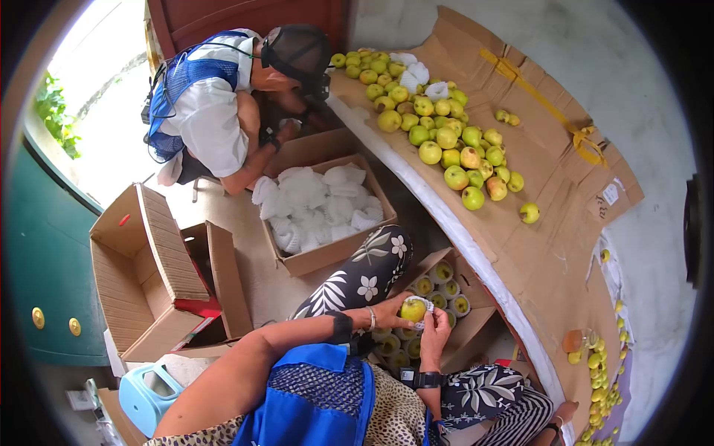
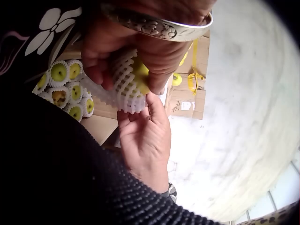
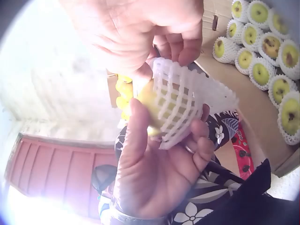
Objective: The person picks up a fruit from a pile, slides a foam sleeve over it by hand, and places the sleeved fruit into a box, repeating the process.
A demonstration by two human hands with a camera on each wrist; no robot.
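Observation:
A yellow-green apple (image 1: 412,311) is partly covered by a white foam net sleeve (image 3: 180,101). My left hand (image 1: 389,312), with a metal bangle at its wrist, grips the apple and netting from one side, its thumb along the bare fruit in the right wrist view. My right hand (image 1: 434,336) pinches the net's edge between thumb and fingers. Below both hands stands a cardboard box (image 1: 476,291) of apples in foam nets (image 2: 59,73), set in rows. The apple's far side is hidden by the net.
Loose apples (image 1: 446,137) are piled on a cardboard-covered table (image 1: 550,253) to the right. A carton (image 1: 320,262) of white foam nets sits ahead, beside another person (image 1: 212,111) bending down. Empty cartons (image 1: 141,275) and a blue stool (image 1: 149,398) stand at left.

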